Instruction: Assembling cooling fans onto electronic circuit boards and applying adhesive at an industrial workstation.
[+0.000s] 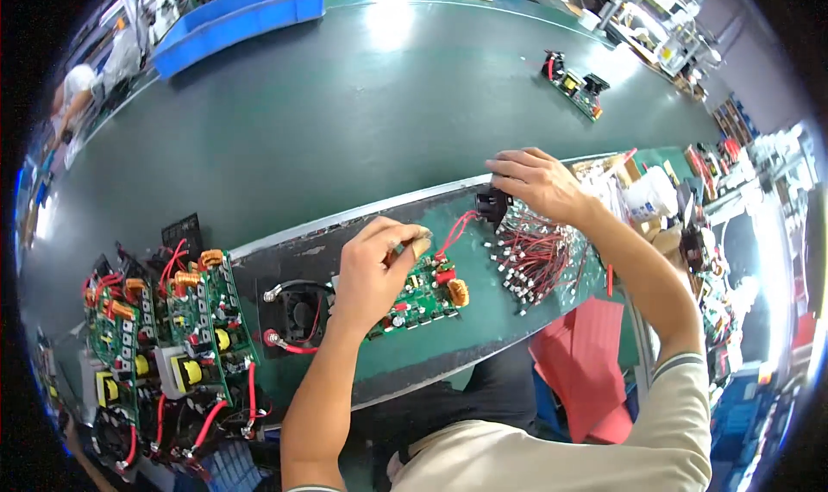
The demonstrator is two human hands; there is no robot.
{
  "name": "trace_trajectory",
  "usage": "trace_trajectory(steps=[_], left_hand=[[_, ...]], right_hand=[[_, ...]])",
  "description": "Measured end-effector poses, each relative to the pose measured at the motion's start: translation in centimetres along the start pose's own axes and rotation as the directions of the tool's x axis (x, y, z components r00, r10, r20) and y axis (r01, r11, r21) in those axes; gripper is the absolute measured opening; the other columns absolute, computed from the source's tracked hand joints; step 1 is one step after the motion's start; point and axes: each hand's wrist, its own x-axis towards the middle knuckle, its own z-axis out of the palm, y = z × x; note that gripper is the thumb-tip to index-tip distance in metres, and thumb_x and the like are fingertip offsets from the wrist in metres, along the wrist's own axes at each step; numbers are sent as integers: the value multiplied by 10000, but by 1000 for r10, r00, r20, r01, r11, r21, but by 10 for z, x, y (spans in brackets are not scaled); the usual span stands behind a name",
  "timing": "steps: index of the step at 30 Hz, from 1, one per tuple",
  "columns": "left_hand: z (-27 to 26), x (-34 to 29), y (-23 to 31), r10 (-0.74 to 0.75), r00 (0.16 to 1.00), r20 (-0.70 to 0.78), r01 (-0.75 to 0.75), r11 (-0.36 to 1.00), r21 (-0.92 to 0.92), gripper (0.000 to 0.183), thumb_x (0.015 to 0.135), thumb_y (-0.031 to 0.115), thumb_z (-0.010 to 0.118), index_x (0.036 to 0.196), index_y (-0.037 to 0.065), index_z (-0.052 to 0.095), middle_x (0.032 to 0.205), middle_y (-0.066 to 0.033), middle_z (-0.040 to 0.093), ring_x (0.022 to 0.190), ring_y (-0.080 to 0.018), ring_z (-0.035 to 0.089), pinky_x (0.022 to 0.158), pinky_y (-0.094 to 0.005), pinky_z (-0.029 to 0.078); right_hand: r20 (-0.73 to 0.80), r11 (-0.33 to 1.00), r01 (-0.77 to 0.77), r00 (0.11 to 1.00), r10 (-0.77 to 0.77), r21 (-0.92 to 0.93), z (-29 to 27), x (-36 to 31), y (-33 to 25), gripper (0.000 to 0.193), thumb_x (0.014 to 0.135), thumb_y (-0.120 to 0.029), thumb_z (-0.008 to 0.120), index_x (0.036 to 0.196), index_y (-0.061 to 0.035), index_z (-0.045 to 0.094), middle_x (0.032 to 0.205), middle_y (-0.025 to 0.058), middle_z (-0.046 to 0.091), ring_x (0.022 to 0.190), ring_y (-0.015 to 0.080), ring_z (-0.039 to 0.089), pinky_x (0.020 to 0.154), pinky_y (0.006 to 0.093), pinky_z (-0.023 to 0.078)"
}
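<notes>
My left hand is over a green circuit board with a copper coil at its right end. Its thumb and fingers are pinched together; what they hold, if anything, is hidden. Two red wires run from the board up to a black socket-like part. My right hand is closed on that part, with its fingers reaching past it and its thumb hidden. A black fan with thick red and black leads lies left of the board.
Assembled boards with fans and red leads stand at the left. A heap of red-and-black wires with white plugs lies right of the board. Beyond are a blue bin and another board. Red sheets hang at the near edge.
</notes>
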Motion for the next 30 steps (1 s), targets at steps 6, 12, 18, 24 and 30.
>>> trace_trajectory(steps=[6, 12, 18, 24, 30], left_hand=[[-4, -1, -4, -60, 998, -10, 59, 998, -20, 148, 852, 40, 741, 998, 14, 739, 865, -14, 644, 663, -52, 510, 578, -224, 398], [2, 4, -8, 26, 999, -31, -27, 1000, -4, 116, 862, 29, 735, 976, 7, 729, 866, -50, 662, 676, -94, 584, 584, -248, 450], [8, 0, 1, 28, 999, 22, -30, 993, 115, 135, 850, 17, 737, 984, 10, 724, 869, -64, 664, 679, -132, 607, 604, -261, 470], [32, -10, 2, 109, 988, 113, -128, 976, 174, 154, 843, -19, 730, 996, -11, 731, 864, -61, 657, 659, -91, 588, 577, -245, 460], [33, -11, -2, 118, 985, 127, -144, 965, 219, 166, 848, -12, 724, 1013, -10, 735, 835, -66, 642, 640, -90, 568, 568, -251, 446]], right_hand=[[610, 540, -682, 713, 346, 492, -78, 57, -20, 244, 915, -46, 594, 1151, -72, 651, 1027, 54, 696, 959, 157, 682, 756, 311, 530], [770, -721, -347, 495, 403, 600, -30, -19, -63, 307, 1028, -169, 494, 1245, 10, 615, 1156, 147, 683, 955, 198, 705, 819, 324, 606], [588, -505, -305, 473, 656, 808, -2, -42, -125, 172, 973, -147, 606, 1029, 13, 632, 997, 125, 710, 889, 157, 686, 785, 278, 555], [271, -187, -254, 350, 897, 949, 23, -21, -164, 234, 948, -95, 671, 1164, -11, 643, 1001, 8, 703, 825, 59, 620, 743, 227, 500], [390, -359, -153, 350, 851, 921, 26, -3, -191, 369, 914, -26, 658, 1257, -15, 523, 1037, 35, 684, 917, 83, 642, 809, 249, 524]])
